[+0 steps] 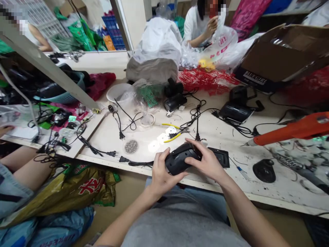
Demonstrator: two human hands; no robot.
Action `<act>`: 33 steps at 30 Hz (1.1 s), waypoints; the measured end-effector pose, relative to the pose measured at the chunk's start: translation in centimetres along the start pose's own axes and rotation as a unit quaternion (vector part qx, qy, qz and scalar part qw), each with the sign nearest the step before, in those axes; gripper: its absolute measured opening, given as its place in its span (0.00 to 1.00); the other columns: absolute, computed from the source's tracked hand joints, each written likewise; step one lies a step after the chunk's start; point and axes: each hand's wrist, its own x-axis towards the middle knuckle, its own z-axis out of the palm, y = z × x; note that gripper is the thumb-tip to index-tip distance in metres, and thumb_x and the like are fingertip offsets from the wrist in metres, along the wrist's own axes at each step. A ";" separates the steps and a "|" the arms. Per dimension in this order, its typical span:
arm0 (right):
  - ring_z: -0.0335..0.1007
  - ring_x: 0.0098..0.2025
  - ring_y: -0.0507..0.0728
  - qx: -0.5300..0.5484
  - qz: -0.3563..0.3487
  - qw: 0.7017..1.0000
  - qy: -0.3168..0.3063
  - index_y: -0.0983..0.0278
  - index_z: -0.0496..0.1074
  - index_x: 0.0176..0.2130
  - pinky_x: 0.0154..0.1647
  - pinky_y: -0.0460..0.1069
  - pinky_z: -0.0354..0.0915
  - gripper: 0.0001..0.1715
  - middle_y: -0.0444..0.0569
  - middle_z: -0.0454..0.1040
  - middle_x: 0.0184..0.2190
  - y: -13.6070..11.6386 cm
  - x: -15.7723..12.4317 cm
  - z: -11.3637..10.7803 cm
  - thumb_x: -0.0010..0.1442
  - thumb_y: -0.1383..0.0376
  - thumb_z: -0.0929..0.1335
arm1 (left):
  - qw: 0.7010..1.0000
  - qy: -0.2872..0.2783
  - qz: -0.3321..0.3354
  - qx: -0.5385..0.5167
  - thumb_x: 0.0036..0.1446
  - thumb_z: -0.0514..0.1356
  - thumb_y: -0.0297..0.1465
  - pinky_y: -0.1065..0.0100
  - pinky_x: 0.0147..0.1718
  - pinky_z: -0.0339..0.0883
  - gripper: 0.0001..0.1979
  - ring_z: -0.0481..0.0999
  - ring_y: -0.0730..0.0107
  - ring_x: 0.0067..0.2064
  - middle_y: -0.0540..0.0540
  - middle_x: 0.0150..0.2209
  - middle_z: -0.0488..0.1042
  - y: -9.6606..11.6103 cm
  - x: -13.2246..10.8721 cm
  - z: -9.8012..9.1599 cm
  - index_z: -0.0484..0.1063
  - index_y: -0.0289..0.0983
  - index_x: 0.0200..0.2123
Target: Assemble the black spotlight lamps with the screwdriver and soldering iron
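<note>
Hands [161,172] half-curled, gripping black casing [176,161], probably plastic, between them near bench [144,152] edge.

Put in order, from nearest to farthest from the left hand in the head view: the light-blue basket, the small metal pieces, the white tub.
1. Small metal pieces: ahead of the left hand, leftward.
2. White tub: farther ahead, left.
3. Light-blue basket: far left.

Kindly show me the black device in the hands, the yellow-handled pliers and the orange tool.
Black device [179,160]: head view, middle of its body.
Yellow-handled pliers [172,138]: head view, one handle.
Orange tool [290,130]: head view, its orange body.
</note>
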 end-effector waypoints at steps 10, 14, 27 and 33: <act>0.78 0.49 0.63 -0.015 0.003 0.999 0.038 0.59 0.72 0.51 0.50 0.58 0.74 0.28 0.52 0.79 0.49 0.1 -1.2 1.1 0.56 0.50 0.74 | 0.949 -0.196 -0.232 -0.086 0.36 0.77 0.42 0.53 0.53 0.75 0.40 0.79 0.52 0.52 0.43 0.50 0.79 0.2 1.4 -0.2 0.70 0.40 0.54; 0.76 0.51 0.62 -0.057 -0.057 0.994 0.068 0.60 0.71 0.50 0.50 0.57 0.73 0.25 0.54 0.77 0.49 0.3 -0.9 1.0 0.60 0.50 0.73 | 0.933 -0.187 -0.292 -0.093 0.36 0.77 0.42 0.57 0.48 0.76 0.37 0.80 0.56 0.47 0.46 0.44 0.81 0.7 1.9 0.0 0.72 0.39 0.50; 0.74 0.46 0.59 -0.199 -0.314 0.902 0.222 0.62 0.70 0.46 0.48 0.58 0.75 0.14 0.53 0.78 0.42 -3.1 -3.2 3.7 0.61 0.74 0.71 | 0.942 -0.089 -0.302 -0.118 0.39 0.71 0.36 0.57 0.51 0.74 0.33 0.79 0.58 0.47 0.45 0.45 0.79 0.7 0.6 1.1 0.71 0.39 0.52; 0.71 0.41 0.54 -0.117 -0.386 0.904 0.141 0.66 0.74 0.39 0.47 0.51 0.73 0.08 0.49 0.78 0.35 -3.9 -5.2 5.1 0.63 0.77 0.68 | 0.929 -0.040 -0.294 -0.222 0.35 0.73 0.38 0.64 0.38 0.73 0.34 0.76 0.64 0.37 0.50 0.36 0.78 -0.2 0.5 1.1 0.70 0.37 0.48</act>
